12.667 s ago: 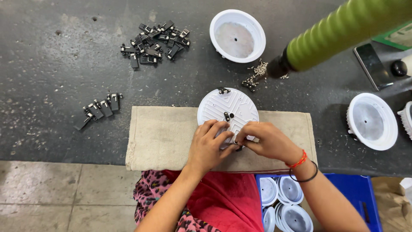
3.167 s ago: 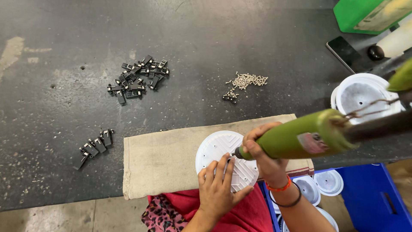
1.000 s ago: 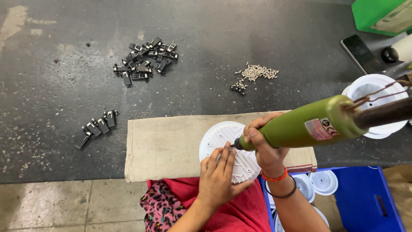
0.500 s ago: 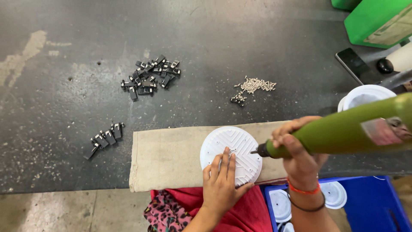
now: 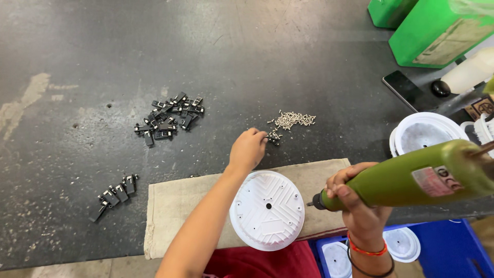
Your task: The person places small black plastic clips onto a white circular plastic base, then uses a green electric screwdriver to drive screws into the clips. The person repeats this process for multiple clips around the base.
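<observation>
The right hand (image 5: 360, 206) is clamped around the green screwdriver (image 5: 406, 177) — long axis nearly level, tip pointing left toward the white disc (image 5: 267, 210) on the cloth (image 5: 180, 206). The left hand (image 5: 248, 149), fingers pinched together, reaches the screws (image 5: 290, 121) on the bench (image 5: 103, 62).

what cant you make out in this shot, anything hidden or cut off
Head view:
- Left hand fingertips: curled over the screws, so any pinched screw is hidden.
- Green power screwdriver: rear end cut off by the right edge; right hand covers its grip.
- Blue bin: cut off by the bottom edge.
- Black clips: too small for detail.
</observation>
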The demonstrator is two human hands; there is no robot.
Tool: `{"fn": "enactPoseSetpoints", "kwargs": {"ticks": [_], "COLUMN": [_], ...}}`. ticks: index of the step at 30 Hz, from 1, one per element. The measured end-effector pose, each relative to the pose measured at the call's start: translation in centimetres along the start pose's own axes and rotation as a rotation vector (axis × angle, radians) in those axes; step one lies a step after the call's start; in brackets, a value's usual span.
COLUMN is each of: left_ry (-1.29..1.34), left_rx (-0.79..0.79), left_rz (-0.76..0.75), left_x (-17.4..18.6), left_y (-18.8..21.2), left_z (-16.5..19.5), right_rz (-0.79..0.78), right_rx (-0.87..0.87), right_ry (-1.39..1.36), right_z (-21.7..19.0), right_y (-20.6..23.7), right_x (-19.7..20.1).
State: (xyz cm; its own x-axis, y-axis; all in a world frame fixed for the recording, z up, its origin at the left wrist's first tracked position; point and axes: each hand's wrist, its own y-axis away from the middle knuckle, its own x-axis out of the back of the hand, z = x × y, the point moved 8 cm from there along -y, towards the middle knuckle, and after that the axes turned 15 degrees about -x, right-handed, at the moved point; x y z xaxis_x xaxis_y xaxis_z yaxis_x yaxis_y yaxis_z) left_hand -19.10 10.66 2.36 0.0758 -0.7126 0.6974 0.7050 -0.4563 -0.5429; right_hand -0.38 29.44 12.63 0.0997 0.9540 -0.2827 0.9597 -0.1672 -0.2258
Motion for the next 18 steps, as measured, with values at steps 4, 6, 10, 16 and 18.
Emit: {"fn": "enactPoseSetpoints", "kwargs": {"ticks": [4,6,10,16,18], "left_ry": [-0.078,-0.104,-0.043,0.022,0.159], "left_rx": [-0.089,-0.051,0.067,0.126,0.134], "left_rz": [-0.152,-0.212,-0.238,-0.166,-0.14], "left_x": [-2.2,-3.0,-3.5,-0.7,0.5], "left_y": [-1.4,-1.8,-0.7,2.1,3.9], "left_z": [-0.2,-0.7,-2.2,-1.2,1.0], "right_rz": [-0.015,-0.018,-0.014,-0.019,-0.023], "right_rx": [-0.026,-0.026,-0.04,-0.047,-0.05], "right_ry": [-0.001,0.004,0.0,0.029,0.041], "right_z": [0.9,1.2,1.7,2.2,2.3], "right_y": [-0.1,-0.2,-0.1,0.4,0.4], "right_x": [0.0,0.0,0.0,-0.8,-1.1]}}
